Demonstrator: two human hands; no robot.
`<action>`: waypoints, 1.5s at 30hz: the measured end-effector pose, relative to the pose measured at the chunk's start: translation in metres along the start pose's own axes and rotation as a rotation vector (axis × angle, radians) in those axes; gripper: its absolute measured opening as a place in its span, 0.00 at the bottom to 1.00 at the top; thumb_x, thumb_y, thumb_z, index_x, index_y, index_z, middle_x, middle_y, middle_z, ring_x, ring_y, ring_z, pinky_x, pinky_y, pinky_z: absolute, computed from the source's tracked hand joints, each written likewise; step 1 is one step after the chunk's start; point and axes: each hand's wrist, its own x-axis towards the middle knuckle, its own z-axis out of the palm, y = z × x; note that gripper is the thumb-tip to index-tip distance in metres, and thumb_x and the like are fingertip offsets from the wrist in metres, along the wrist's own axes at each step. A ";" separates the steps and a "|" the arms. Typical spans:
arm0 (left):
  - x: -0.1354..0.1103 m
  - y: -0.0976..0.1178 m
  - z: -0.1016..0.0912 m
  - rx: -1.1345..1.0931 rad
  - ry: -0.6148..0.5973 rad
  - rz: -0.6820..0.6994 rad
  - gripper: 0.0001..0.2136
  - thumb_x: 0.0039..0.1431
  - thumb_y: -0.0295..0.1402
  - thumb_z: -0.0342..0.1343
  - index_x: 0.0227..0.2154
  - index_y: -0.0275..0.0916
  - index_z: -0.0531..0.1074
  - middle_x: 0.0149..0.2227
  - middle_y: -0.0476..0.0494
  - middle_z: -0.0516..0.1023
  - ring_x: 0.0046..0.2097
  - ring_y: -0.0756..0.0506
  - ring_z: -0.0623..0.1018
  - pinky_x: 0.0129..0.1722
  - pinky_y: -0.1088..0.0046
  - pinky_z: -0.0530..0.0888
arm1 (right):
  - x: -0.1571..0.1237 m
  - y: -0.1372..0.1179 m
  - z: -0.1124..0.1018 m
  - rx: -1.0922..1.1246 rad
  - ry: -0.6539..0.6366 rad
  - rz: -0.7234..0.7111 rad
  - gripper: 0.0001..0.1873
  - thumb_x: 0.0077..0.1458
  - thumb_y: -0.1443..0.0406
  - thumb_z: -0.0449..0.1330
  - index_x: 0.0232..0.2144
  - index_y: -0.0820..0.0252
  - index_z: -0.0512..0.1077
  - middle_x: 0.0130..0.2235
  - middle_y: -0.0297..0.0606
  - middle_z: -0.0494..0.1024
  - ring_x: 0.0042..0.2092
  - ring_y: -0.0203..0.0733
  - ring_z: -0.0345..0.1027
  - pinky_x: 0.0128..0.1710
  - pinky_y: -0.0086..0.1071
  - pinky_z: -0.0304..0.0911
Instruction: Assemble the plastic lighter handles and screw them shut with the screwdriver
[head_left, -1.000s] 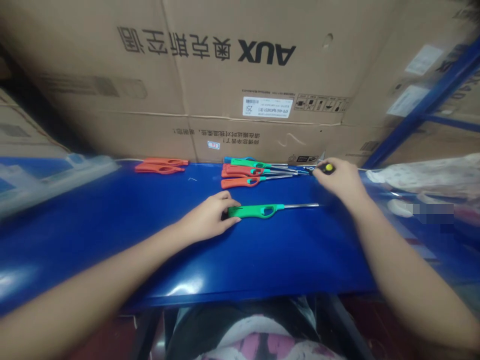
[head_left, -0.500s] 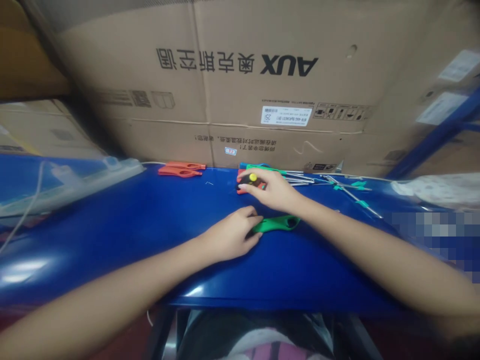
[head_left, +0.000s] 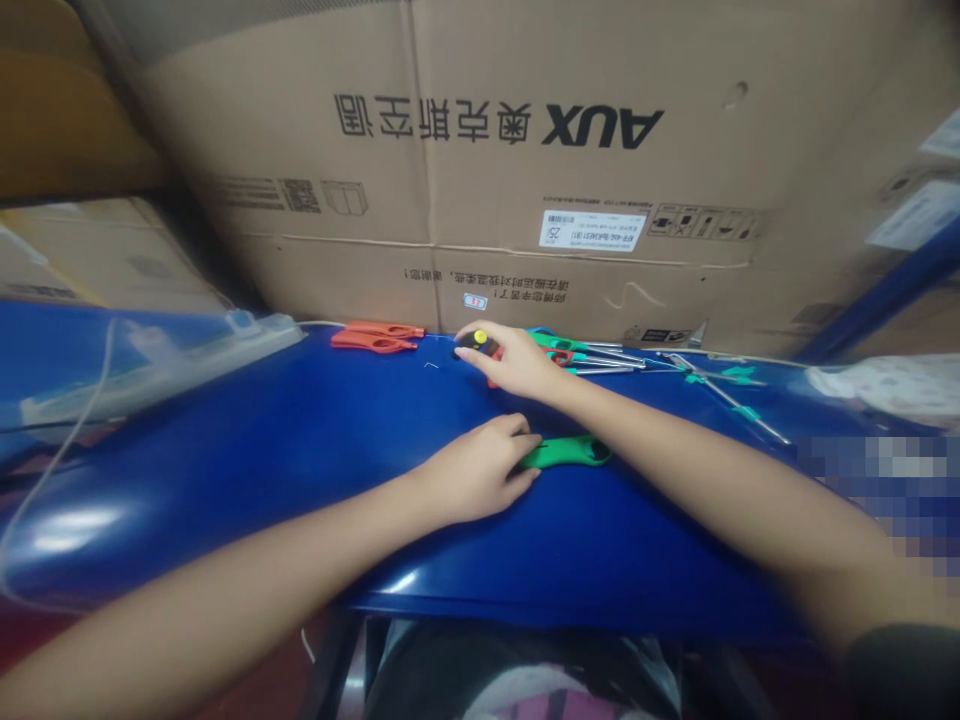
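Observation:
My left hand (head_left: 487,465) pinches one end of a green plastic handle (head_left: 574,452) that lies on the blue table near its middle. The gripped end is hidden by my fingers. Farther back, my right hand (head_left: 517,362) is closed on a black tool handle with a yellow end (head_left: 480,338); the rest of that tool is hidden. Just behind and right of this hand lies a group of tools with green and red handles and metal shafts (head_left: 600,352), partly covered by it.
Orange plastic handles (head_left: 375,338) lie at the back left. A small bent wire (head_left: 431,365) is beside my right hand. Metal rods with green pieces (head_left: 735,400) lie at right. A large cardboard box (head_left: 480,180) stands behind; a power strip (head_left: 187,360) is at left.
My right hand has moved left with the black and yellow tool handle, uncovering more of the tools behind it. My left hand and the green handle stay in place. The view has shifted slightly.

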 end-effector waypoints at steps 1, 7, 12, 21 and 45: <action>0.000 -0.001 0.000 -0.002 0.000 0.001 0.17 0.68 0.35 0.51 0.54 0.32 0.74 0.46 0.35 0.74 0.44 0.40 0.78 0.47 0.63 0.76 | 0.000 0.001 0.000 0.002 0.012 -0.003 0.13 0.61 0.55 0.60 0.43 0.56 0.75 0.39 0.34 0.81 0.36 0.39 0.71 0.40 0.32 0.63; 0.001 -0.002 0.001 -0.016 0.006 0.005 0.16 0.68 0.35 0.52 0.53 0.33 0.75 0.46 0.35 0.75 0.47 0.39 0.77 0.48 0.64 0.75 | 0.005 0.001 -0.003 0.120 0.090 0.069 0.13 0.61 0.54 0.60 0.40 0.57 0.74 0.35 0.34 0.79 0.32 0.38 0.69 0.35 0.32 0.66; 0.002 -0.005 0.002 -0.056 0.027 -0.015 0.17 0.67 0.35 0.53 0.54 0.34 0.74 0.46 0.36 0.75 0.47 0.40 0.77 0.49 0.65 0.75 | 0.002 0.000 -0.008 0.235 0.206 0.088 0.16 0.58 0.50 0.62 0.38 0.56 0.73 0.35 0.35 0.78 0.33 0.38 0.70 0.35 0.33 0.68; 0.005 -0.009 0.003 -0.160 0.111 -0.061 0.17 0.64 0.38 0.58 0.52 0.36 0.77 0.47 0.37 0.77 0.51 0.38 0.74 0.55 0.59 0.72 | -0.061 -0.009 -0.048 0.441 0.432 0.358 0.23 0.51 0.46 0.66 0.37 0.59 0.73 0.27 0.33 0.76 0.22 0.32 0.65 0.20 0.28 0.63; 0.018 0.013 0.001 -1.655 0.344 -0.771 0.08 0.67 0.32 0.59 0.41 0.36 0.82 0.42 0.41 0.84 0.34 0.55 0.79 0.37 0.84 0.77 | -0.133 -0.006 -0.079 0.561 0.576 0.295 0.13 0.58 0.52 0.60 0.35 0.54 0.72 0.25 0.31 0.69 0.22 0.35 0.61 0.21 0.33 0.57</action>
